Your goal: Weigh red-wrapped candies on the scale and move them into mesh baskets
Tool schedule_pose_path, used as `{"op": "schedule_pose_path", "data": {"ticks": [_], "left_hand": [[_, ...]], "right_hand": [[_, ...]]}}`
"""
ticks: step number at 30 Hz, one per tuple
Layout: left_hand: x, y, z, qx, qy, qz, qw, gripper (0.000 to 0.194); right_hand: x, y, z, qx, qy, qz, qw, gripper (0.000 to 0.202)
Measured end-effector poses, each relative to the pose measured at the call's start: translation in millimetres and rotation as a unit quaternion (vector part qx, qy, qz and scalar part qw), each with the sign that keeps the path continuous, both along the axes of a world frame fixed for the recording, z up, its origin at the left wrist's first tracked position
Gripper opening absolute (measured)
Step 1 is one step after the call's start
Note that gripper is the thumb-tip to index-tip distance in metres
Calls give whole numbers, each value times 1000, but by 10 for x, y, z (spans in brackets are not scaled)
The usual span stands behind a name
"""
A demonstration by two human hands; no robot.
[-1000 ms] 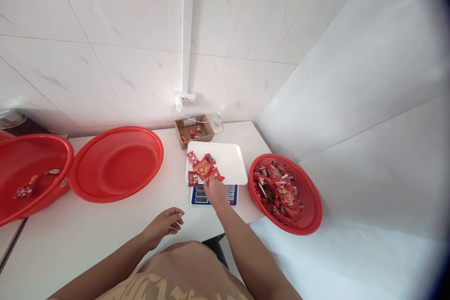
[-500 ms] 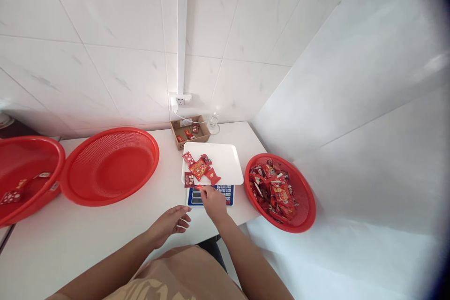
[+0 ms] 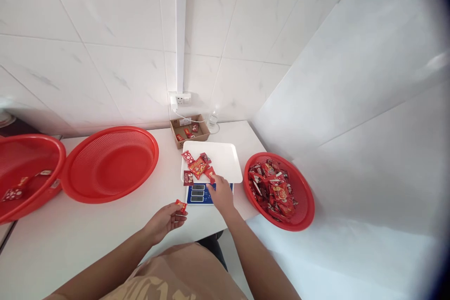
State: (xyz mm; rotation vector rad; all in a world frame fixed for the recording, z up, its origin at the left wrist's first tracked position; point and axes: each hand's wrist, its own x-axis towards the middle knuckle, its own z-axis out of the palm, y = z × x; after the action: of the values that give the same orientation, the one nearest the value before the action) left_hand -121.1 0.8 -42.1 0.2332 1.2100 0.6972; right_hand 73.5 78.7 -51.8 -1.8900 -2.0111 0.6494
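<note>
A small red packet is pinched between the thumb and fingers of my left hand, over the table in front of the scale. My right hand reaches over the keys of the blue scale, its fingertips on a red packet at the front of the white weighing tray. Beside that packet lie a larger red and gold packet, a dotted red one, a dark red one and a maroon one.
At the right, a red basket holds many red packets. Two more red baskets stand at the left, the far one with a few packets inside. Behind the scale are a cardboard box with packets, a glass and a cable.
The small red packet has passed from my right hand to my left. My right hand has moved forward and right to a packet at the tray's front.
</note>
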Motion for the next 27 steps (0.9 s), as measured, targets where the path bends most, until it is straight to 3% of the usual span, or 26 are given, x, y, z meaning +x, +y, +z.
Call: {"op": "schedule_pose_path", "data": {"ticks": [4, 11, 18, 22, 27], "left_hand": [[-32, -71, -15, -6, -4, -17, 1000, 22], [-39, -130, 8, -3, 5, -29, 1000, 28], [-68, -87, 44, 4, 28, -47, 998, 34], [-39, -57, 79, 1, 33, -58, 998, 34], [-20, -43, 103, 13, 40, -74, 996, 33]], "right_hand": [[51, 236, -26, -14, -107, 11, 994, 39], [-15, 314, -106, -33, -160, 15, 986, 37], [9, 318, -160, -38, -124, -11, 992, 34], [19, 300, -177, -30, -78, 16, 996, 35], [14, 232, -158, 36, -24, 22, 999, 34]]}}
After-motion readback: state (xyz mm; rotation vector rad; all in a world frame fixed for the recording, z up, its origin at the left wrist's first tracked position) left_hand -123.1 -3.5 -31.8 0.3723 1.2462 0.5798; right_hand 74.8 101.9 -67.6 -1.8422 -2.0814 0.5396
